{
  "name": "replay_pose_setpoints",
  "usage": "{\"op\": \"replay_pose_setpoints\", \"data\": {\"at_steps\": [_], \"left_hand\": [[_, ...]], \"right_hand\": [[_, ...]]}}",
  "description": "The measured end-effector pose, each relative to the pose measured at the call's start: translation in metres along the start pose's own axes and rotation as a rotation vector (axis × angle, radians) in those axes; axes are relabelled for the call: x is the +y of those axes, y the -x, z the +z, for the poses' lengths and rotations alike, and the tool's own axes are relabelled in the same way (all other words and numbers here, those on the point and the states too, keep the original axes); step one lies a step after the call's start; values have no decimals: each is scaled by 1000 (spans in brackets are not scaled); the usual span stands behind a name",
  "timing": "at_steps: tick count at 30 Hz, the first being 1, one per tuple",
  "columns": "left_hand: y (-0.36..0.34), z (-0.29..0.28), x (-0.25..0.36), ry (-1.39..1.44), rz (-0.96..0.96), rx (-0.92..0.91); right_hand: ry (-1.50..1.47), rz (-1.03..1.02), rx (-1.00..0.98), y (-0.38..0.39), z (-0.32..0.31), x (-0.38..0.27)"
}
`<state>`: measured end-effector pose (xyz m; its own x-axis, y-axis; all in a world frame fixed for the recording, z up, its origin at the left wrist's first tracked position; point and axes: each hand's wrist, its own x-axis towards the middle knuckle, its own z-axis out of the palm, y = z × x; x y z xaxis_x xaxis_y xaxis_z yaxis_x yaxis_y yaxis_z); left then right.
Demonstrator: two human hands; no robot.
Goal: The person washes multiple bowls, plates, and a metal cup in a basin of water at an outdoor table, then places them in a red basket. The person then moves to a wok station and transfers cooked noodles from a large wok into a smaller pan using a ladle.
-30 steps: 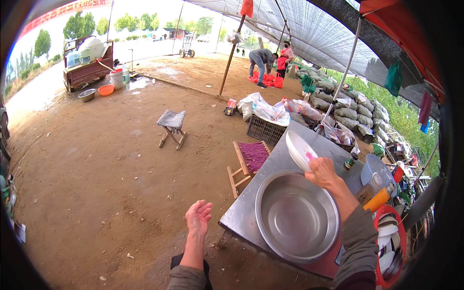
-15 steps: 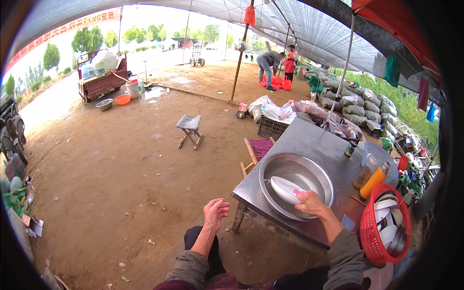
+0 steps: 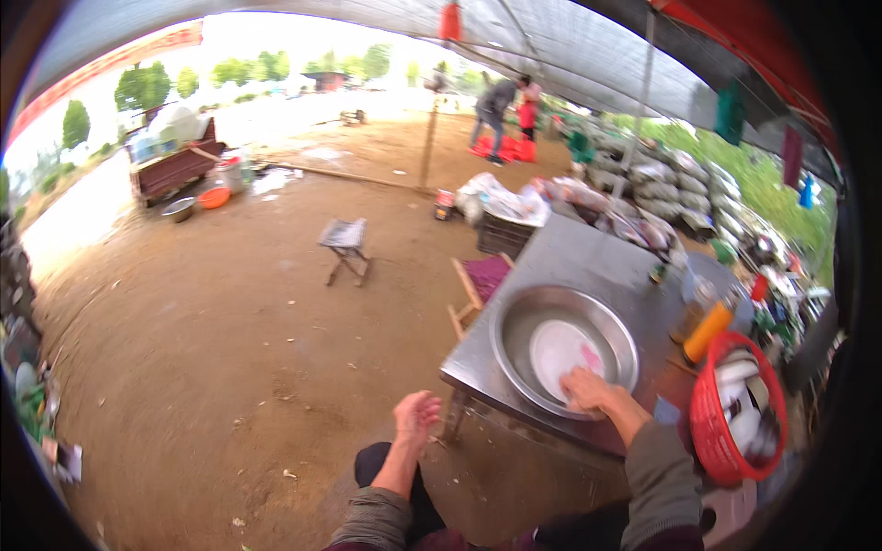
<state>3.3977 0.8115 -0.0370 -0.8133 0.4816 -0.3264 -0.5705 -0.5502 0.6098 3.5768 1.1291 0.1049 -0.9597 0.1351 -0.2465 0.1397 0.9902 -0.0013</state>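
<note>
A white plate (image 3: 557, 353) with a pink patch on its face is in the wide metal basin (image 3: 514, 308) near the table's front corner. My right hand (image 3: 593, 393) is closed on the plate's near edge, over the basin's near rim. Some of its fingers are hidden and smeared by motion. My left hand (image 3: 416, 418) hangs in the air left of the table, above my knee. Its fingers are curled loosely inward and I see nothing in them.
The basin rests on a metal table (image 3: 588, 253). Right of it are an orange bottle (image 3: 709, 331) and a red basket (image 3: 706, 418) of dishes. A folding stool (image 3: 344, 235) stands on the dirt floor; another with purple webbing (image 3: 484, 275) touches the table's left side. Two people (image 3: 501, 110) stand far back.
The plate has turned from a slant to show its full face, lying lower in the basin. My right hand has dropped slightly with it. The whole view has shifted; my left hand stays loosely curled.
</note>
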Motion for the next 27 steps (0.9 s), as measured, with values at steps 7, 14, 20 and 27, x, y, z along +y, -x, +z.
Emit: {"op": "replay_pose_setpoints", "data": {"at_steps": [7,14,20,27], "left_hand": [[-11,-12,-2,-7,-43,46],[-14,-12,-1,3,-54,69],[-16,-10,-3,8,-45,64],[-17,-9,-3,-7,-53,77]], "right_hand": [[345,-101,-98,-7,-2,-4],[334,-13,99,-8,-1,-3],[425,34,332,-9,-5,-3],[-74,197,179,-9,-29,-14]]}}
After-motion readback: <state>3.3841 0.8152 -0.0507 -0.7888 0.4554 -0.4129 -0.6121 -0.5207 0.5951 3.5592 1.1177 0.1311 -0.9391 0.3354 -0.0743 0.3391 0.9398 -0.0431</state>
